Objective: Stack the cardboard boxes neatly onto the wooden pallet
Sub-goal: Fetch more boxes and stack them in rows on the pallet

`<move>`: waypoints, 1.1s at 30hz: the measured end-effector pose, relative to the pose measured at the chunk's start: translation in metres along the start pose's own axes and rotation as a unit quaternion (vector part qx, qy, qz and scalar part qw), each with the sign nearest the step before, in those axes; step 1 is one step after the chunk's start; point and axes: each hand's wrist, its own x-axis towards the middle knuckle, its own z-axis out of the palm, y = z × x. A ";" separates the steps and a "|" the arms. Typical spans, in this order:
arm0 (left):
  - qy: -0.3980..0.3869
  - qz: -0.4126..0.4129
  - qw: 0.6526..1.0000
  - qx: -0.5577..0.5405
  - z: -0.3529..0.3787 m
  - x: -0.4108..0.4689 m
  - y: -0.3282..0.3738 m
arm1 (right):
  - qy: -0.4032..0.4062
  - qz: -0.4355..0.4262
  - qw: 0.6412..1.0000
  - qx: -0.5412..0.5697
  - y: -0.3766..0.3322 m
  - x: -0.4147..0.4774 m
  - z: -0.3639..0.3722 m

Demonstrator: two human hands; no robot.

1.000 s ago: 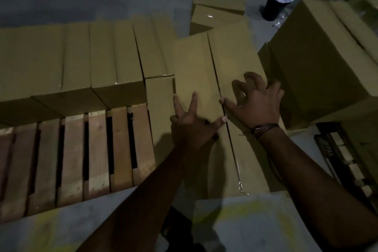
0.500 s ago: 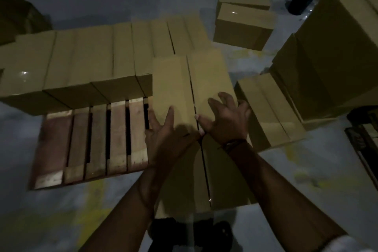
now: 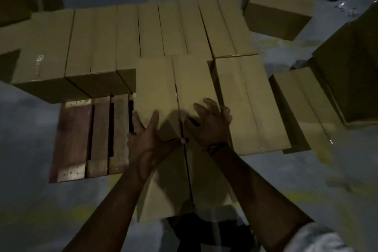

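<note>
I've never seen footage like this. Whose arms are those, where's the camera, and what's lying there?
No machine here: a person wears a camera on the head, looking down at their own arms. The left hand lies flat, fingers spread, on a long cardboard box; the right hand rests on it with bent fingers, whether gripping is unclear. A row of boxes stands behind it, another box lies to its right. Left of it, the pallet shows bare slats.
</note>
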 end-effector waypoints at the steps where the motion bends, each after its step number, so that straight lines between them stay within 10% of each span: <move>1: -0.007 0.014 1.000 0.004 0.003 0.006 -0.004 | -0.009 0.007 1.000 -0.004 0.003 0.005 0.006; 12: -0.129 0.082 0.988 -0.013 0.068 0.065 -0.016 | -0.052 0.020 0.998 -0.002 0.067 0.040 0.062; 33: -0.067 0.084 0.994 0.032 0.140 0.135 0.004 | -0.098 -0.008 0.995 -0.004 0.134 0.110 0.105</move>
